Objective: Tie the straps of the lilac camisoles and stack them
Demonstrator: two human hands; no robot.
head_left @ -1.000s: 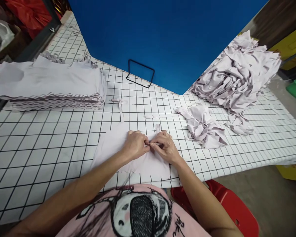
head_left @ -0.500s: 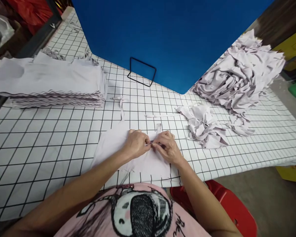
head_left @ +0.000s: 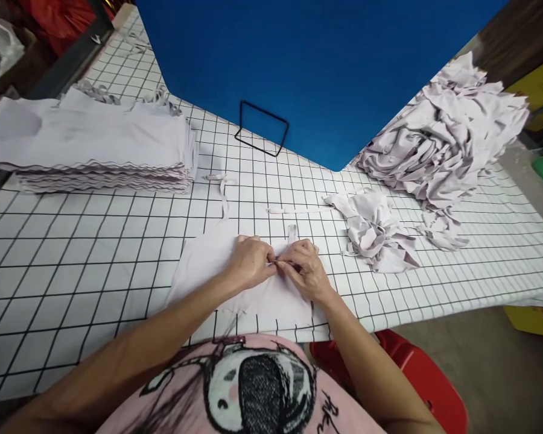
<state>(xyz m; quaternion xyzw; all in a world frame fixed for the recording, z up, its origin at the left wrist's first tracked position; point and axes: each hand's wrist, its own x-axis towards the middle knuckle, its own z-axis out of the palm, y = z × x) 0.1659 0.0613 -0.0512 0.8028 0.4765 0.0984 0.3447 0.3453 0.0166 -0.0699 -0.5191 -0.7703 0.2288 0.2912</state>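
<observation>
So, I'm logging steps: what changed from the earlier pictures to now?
Nothing visibly taken up or let go; only the view shifted slightly. The left hand and right hand still pinch together over the white cloth; the stack and crumpled pile stayed put.

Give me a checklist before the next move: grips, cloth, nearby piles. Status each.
1. Left grip pinched, thumb to finger: ok.
2. Right grip pinched, meeting the left over the cloth: ok.
3. What sits between the fingertips: cannot tell, too small.
4. Cloth fully in view: not ok, hands and forearm cover part of it.
5. Strip clear of the cloth: cannot tell, its lower end reaches about the cloth's far edge.
6. Stack and crumpled pile apart from both hands: ok, one off to each side.
</observation>
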